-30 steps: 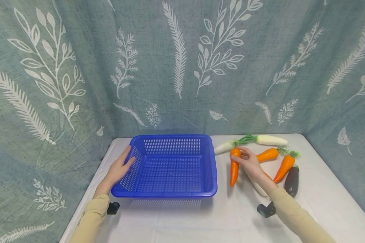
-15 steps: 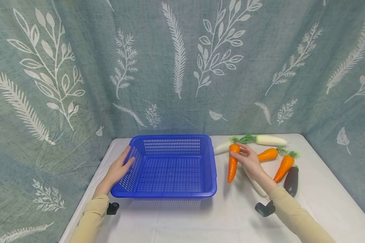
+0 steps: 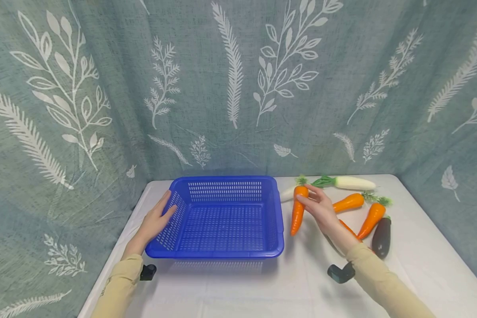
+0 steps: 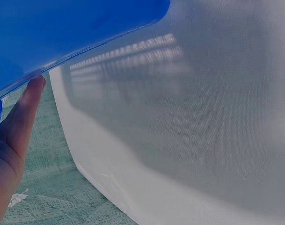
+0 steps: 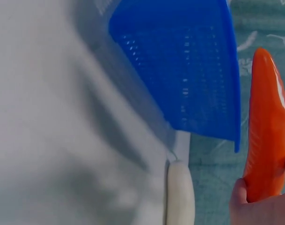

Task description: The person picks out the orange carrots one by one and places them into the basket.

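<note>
Orange carrot [image 3: 297, 216], pinched in right hand [image 3: 321, 210], shifted leftward, closer to blue basket [image 3: 222, 255], outside rim; left hand [image 3: 155, 223] straight-fingered against basket's side.

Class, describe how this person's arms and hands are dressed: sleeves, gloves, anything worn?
The left sleeve and right sleeve are pale yellowish-beige, ending near the wrists. The left hand and right hand are ungloved. A small left black device and right black device show beside the wrists.
</note>
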A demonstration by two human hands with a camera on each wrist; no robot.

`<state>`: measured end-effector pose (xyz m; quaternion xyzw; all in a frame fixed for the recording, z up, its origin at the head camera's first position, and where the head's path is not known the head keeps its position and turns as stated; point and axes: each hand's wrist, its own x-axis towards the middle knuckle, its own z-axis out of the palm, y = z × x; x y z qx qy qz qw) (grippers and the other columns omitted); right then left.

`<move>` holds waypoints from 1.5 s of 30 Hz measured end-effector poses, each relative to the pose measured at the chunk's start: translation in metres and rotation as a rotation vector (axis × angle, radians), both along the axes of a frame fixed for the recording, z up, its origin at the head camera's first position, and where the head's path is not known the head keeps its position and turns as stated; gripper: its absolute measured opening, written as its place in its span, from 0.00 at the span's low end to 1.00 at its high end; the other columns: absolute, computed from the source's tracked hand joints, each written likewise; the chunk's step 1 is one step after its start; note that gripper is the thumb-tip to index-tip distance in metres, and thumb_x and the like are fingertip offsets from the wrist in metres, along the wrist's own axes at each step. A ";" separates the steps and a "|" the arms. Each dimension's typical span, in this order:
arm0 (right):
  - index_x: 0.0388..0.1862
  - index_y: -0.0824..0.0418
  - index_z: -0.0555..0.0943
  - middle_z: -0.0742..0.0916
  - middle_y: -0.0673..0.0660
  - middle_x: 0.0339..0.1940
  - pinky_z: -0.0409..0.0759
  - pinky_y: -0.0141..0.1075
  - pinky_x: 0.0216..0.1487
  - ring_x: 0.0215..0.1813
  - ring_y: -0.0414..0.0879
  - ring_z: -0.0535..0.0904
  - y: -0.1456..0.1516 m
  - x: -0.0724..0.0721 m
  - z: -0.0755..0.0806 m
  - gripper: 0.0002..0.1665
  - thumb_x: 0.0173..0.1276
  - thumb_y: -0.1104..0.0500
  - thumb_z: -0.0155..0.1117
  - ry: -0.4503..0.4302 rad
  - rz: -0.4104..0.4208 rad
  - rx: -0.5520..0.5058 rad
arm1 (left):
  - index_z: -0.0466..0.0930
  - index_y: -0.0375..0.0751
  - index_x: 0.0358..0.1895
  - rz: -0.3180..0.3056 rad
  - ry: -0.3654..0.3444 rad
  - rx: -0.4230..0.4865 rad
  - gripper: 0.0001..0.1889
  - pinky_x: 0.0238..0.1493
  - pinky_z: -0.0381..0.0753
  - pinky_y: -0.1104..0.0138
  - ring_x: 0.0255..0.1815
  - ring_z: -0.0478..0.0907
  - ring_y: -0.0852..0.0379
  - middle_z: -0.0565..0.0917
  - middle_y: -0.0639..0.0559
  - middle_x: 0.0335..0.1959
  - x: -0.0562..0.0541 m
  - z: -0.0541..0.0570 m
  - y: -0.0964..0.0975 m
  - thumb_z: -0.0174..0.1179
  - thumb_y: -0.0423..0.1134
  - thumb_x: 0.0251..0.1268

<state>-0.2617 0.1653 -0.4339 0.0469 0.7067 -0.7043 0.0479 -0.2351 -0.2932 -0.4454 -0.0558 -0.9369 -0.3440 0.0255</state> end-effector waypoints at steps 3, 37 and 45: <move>0.73 0.61 0.59 0.65 0.69 0.70 0.77 0.20 0.48 0.58 0.46 0.72 -0.005 0.001 0.001 0.36 0.69 0.61 0.58 0.009 0.008 -0.025 | 0.42 0.35 0.75 -0.001 -0.011 0.006 0.34 0.74 0.46 0.43 0.76 0.44 0.34 0.45 0.36 0.77 0.000 0.001 0.000 0.41 0.50 0.76; 0.69 0.66 0.63 0.73 0.63 0.55 0.79 0.23 0.42 0.38 0.34 0.79 -0.077 0.010 0.003 0.32 0.66 0.68 0.56 0.054 0.077 -0.247 | 0.44 0.35 0.75 0.010 0.002 -0.011 0.34 0.74 0.48 0.43 0.75 0.45 0.34 0.47 0.35 0.76 -0.001 0.001 0.000 0.41 0.50 0.75; 0.66 0.67 0.66 0.76 0.64 0.52 0.79 0.25 0.43 0.39 0.35 0.79 -0.096 0.012 0.002 0.30 0.63 0.68 0.58 0.077 0.050 -0.249 | 0.43 0.35 0.75 0.009 -0.006 -0.021 0.34 0.73 0.48 0.42 0.75 0.45 0.33 0.47 0.35 0.76 -0.001 0.003 0.000 0.42 0.49 0.75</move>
